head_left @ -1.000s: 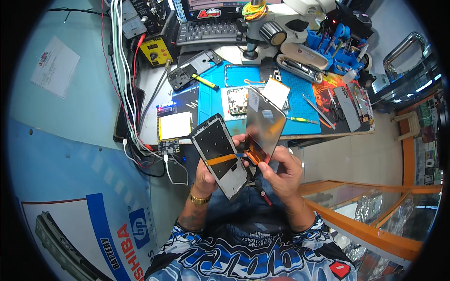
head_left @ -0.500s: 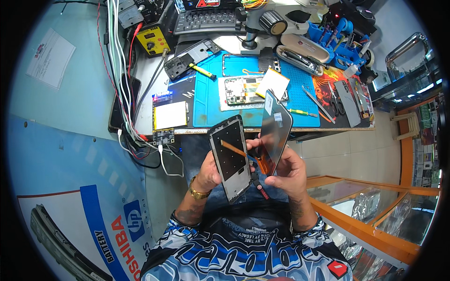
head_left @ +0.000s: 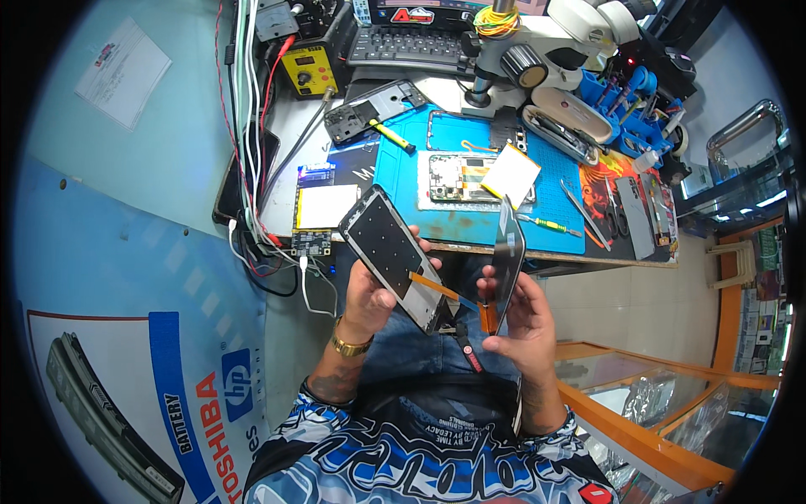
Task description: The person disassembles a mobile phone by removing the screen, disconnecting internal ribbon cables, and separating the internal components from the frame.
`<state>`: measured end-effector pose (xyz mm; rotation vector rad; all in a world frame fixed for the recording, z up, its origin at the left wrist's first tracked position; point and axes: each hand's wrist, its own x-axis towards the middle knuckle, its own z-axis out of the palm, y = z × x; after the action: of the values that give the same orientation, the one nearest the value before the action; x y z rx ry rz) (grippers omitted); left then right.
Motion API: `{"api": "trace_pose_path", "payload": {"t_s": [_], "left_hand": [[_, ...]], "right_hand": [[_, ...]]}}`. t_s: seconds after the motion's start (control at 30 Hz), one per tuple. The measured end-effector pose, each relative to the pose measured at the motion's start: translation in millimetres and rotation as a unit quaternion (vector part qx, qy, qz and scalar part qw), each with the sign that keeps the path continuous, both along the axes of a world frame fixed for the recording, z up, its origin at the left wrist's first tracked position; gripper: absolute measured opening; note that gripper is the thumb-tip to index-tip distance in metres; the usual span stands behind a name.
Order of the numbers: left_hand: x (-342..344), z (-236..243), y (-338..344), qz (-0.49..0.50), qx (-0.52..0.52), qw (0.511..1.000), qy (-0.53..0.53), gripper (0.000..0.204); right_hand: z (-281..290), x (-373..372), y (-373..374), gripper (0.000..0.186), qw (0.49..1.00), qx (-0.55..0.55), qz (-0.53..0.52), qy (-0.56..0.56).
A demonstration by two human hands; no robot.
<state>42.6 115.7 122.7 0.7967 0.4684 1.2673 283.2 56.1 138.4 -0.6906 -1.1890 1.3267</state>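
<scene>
Two phone parts are held above the lap, just below the counter edge: a dark screen frame is clasped in the left hand, and a glossy display panel, seen edge-on, is pinched in the right hand. Both are joined by an orange ribbon cable. Compared with half a second earlier, the parts are spread further apart. A white paper sheet is stuck on the left wall; a blue-and-white poster is seen lower left.

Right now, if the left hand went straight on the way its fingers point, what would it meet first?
Probably the front edge of the workbench, near the blue mat. The left hand holds the phone frame pointing up toward it; depth is unclear.
</scene>
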Motion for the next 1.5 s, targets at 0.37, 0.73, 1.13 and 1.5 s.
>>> {"api": "trace_pose_path", "payload": {"t_s": [0.37, 0.73, 1.13, 1.5], "left_hand": [[-6, 5, -2, -0.024, -0.009, 1.000, -0.017, 0.116], [7, -2, -10, -0.050, -0.019, 0.997, 0.059, 0.088], [13, 15, -12, -0.016, -0.020, 0.997, 0.079, 0.083], [6, -6, -10, -0.025, 0.016, 0.996, 0.079, 0.107]], "right_hand": [[16, 4, -2, 0.092, 0.997, -0.014, -0.024, -0.077], [12, -7, 6, 0.086, 0.990, -0.035, 0.010, -0.134], [23, -14, 15, 0.082, 0.974, -0.016, 0.009, -0.227], [36, -15, 18, 0.081, 0.952, 0.019, 0.035, -0.304]]}}
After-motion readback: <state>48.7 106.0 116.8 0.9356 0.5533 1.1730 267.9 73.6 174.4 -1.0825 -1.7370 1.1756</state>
